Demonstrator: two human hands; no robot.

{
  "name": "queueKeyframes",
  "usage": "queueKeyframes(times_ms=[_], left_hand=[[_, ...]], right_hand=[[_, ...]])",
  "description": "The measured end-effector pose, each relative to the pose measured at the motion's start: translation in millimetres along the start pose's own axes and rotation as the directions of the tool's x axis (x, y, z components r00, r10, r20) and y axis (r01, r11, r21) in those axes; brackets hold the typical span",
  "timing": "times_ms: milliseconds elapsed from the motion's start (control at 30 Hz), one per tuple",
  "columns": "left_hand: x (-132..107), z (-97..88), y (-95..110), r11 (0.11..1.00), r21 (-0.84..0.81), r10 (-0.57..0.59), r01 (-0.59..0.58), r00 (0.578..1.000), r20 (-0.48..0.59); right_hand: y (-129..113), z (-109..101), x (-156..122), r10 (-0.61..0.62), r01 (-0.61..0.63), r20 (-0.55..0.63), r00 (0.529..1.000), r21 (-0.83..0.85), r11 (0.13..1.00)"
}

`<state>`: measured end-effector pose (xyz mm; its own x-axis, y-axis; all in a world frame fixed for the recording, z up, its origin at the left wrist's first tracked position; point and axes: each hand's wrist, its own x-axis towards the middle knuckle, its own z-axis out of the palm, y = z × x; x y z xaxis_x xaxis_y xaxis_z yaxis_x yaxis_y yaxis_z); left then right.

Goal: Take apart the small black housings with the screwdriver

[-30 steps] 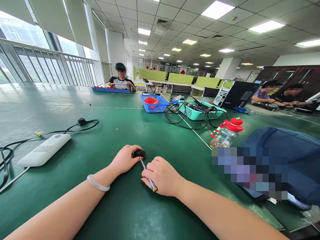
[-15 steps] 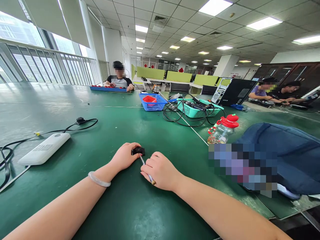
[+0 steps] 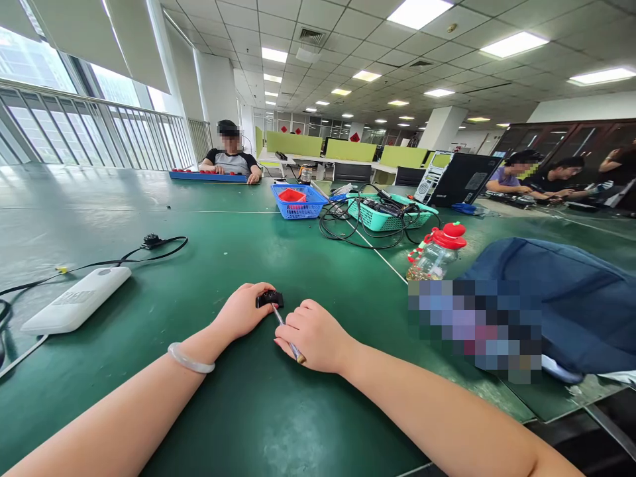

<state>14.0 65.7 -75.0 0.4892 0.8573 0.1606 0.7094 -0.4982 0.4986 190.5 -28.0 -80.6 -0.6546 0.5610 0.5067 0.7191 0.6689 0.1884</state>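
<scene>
My left hand, with a pale bangle at the wrist, is closed on a small black block-shaped part at the table surface. The part's exact kind is too small to tell. In my right hand is a slim metal screwdriver with a gold-coloured end, gripped between curled fingers. It slants up and away, its thin tip meeting the near side of the black part. Both hands are close together over the green tabletop.
To the left lies a white power bank with black cables. Ahead are a blue basket, a green basket with cables and a computer case. A red-lidded bottle and navy bag are right. Several people sit farther off.
The view has turned slightly, so the scene sits a little farther left. Both hands keep their hold, and the tool tip is still at the black part.
</scene>
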Motion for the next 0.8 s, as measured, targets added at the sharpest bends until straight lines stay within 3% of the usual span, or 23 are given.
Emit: queueKeyframes(times_ms=[400, 567, 667, 800], left_hand=[[-0.5, 0.7, -0.7, 1.000, 0.012, 0.005, -0.005, 1.000, 0.010], [-0.6, 2.2, -2.0, 1.000, 0.007, 0.010, -0.010, 1.000, 0.025], [-0.2, 2.7, -3.0, 1.000, 0.000, 0.018, -0.018, 1.000, 0.022], [0.2, 2.7, -4.6, 1.000, -0.001, 0.013, -0.013, 1.000, 0.021]], right_hand=[[-5.6, 2.7, 0.8, 0.020, -0.021, 0.079, 0.997, 0.012, 1.000], [9.2, 5.5, 0.7, 0.073, -0.071, -0.027, 0.997, 0.061, 0.996], [12.0, 1.8, 1.2, 0.026, -0.020, -0.098, 0.995, 0.067, 0.998], [6.6, -1.1, 2.2, -0.055, 0.061, -0.095, 0.994, 0.066, 0.996]])
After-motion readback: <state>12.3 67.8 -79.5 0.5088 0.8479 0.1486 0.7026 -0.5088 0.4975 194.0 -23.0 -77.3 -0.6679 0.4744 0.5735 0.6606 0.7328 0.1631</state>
